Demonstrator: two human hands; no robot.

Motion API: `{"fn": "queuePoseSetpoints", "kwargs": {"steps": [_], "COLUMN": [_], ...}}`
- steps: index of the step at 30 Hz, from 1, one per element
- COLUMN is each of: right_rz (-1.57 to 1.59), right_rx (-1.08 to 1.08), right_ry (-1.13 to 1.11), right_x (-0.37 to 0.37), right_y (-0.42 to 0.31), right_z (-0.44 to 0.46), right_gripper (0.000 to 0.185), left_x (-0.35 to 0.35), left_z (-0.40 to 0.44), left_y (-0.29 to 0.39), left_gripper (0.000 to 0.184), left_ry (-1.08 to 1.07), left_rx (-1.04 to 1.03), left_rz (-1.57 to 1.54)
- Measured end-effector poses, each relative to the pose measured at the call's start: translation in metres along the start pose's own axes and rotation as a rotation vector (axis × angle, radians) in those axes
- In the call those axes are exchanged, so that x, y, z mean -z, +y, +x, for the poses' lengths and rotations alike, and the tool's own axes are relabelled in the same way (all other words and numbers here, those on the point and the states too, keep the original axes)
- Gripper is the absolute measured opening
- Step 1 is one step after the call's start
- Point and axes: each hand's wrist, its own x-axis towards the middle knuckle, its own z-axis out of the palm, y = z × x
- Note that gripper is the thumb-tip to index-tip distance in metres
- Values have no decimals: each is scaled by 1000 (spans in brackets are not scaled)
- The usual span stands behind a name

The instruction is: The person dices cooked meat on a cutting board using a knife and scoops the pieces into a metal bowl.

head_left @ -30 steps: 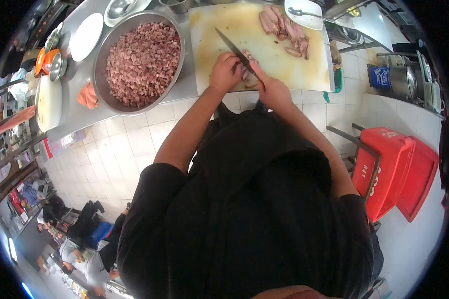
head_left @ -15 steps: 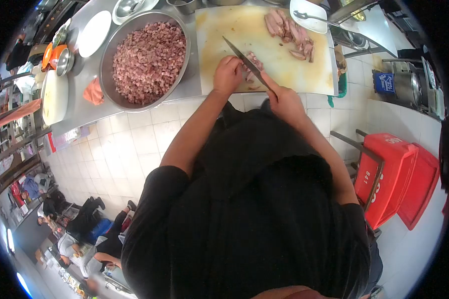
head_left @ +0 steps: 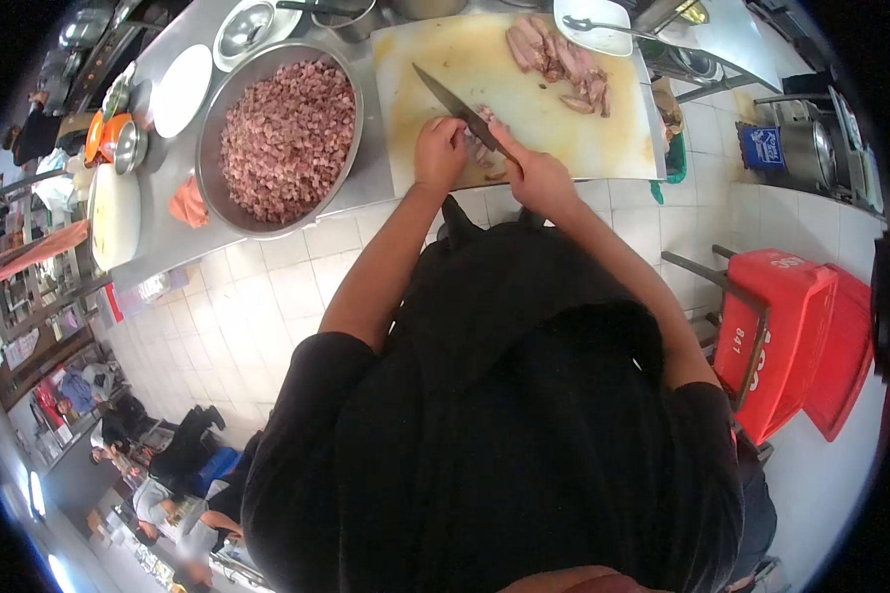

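The board (head_left: 588, 148) lay on the counter (head_left: 168, 158). The right hand (head_left: 546, 183), at the near edge of the board, was closed around the handle of the knife (head_left: 453, 103). The blade lay aslant over the near left part of the board, its tip directed away from the person and to the left. The left hand (head_left: 440, 153), at the near left part of the board, had its fingers curled inward beside the blade; whether they pinched any meat could not be told. Small pieces (head_left: 482, 155) of meat lay on the near part of the board, between the hands and on both sides of the blade. Strips (head_left: 561, 61) of meat lay in a group on the far right part of the board.

Left of the board stood the bowl (head_left: 267, 227), filled with diced meat (head_left: 287, 138). Beyond the bowl's side, farther left of the board, were a cloth (head_left: 189, 203) and a plate (head_left: 182, 91). At the far right corner of the board was a dish (head_left: 615, 42) with a spoon (head_left: 580, 24) in it.
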Motion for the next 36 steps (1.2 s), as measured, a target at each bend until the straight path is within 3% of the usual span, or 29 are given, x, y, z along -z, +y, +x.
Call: {"fn": "queuePoseSetpoints", "kwargs": {"steps": [4, 24, 29, 33, 36], "right_rz": [48, -30, -19, 100, 111], "right_rx": [93, 50, 105, 200, 88], "right_ry": [110, -151, -65, 78, 2], "right_x": [4, 24, 11, 12, 32], "right_y": [4, -1, 6, 13, 12], "right_z": [-1, -8, 5, 13, 7], "right_gripper": [66, 67, 67, 64, 63], "left_x": [2, 2, -1, 6, 10], "left_z": [-2, -12, -10, -8, -13], "left_y": [0, -3, -5, -2, 4], "left_gripper": [12, 10, 8, 8, 8], "left_ry": [33, 40, -10, -2, 1], "left_rx": [-31, 22, 97, 32, 36], "left_rz": [9, 148, 169, 103, 61]}}
